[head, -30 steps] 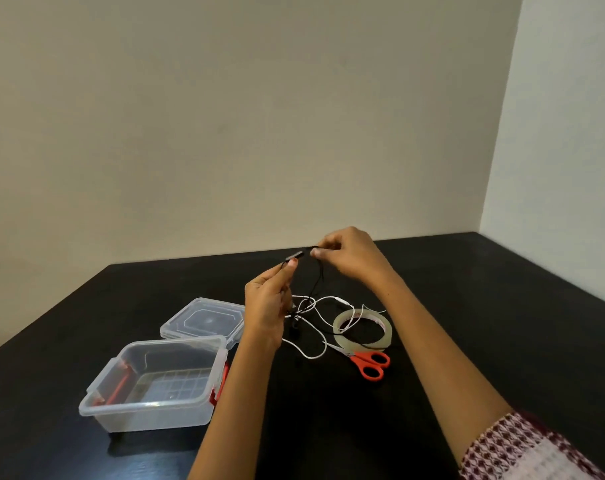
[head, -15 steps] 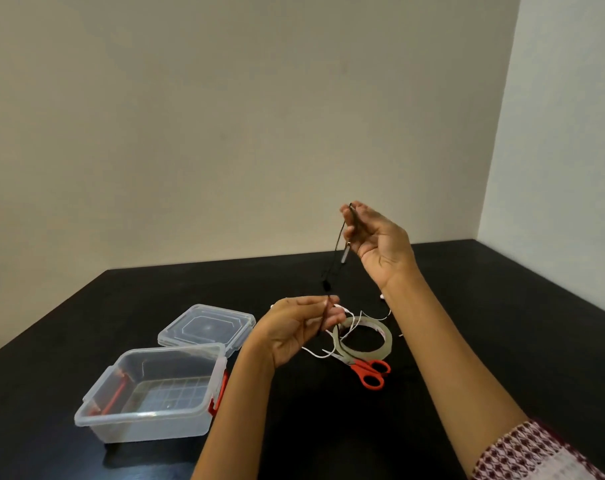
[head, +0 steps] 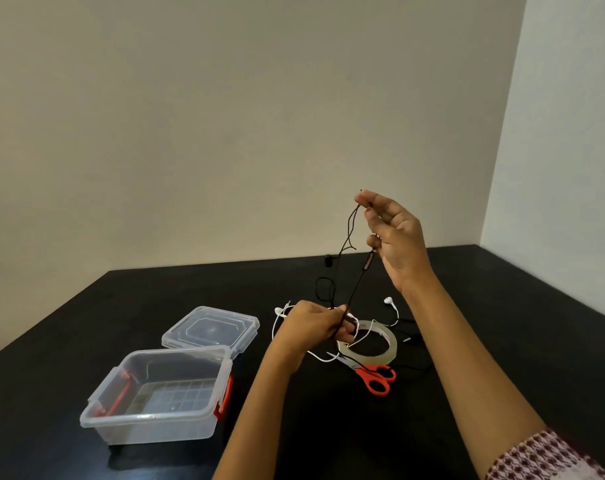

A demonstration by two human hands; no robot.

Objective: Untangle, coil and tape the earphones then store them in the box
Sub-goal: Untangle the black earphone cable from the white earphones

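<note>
My right hand point(head: 393, 233) is raised above the table and pinches the top of the black earphone cable point(head: 350, 233) between thumb and fingertips. The cable hangs down to my left hand point(head: 316, 325), which pinches it low over the table; a small inline remote dangles beside my right palm. White earphones point(head: 390, 304) lie tangled on the black table, partly under my left hand and across the roll of clear tape point(head: 380, 346). The clear box point(head: 155, 398) with red latches stands open at the left. Its lid point(head: 211, 329) lies behind it.
Orange-handled scissors point(head: 375, 374) lie just in front of the tape roll. The black table point(head: 502, 323) meets a beige wall behind and a pale wall on the right. A patterned sleeve shows at the bottom right.
My right hand has lifted the black cable higher, stretching it upward. My left hand dropped from chest height to just above the table, still on the cable.
</note>
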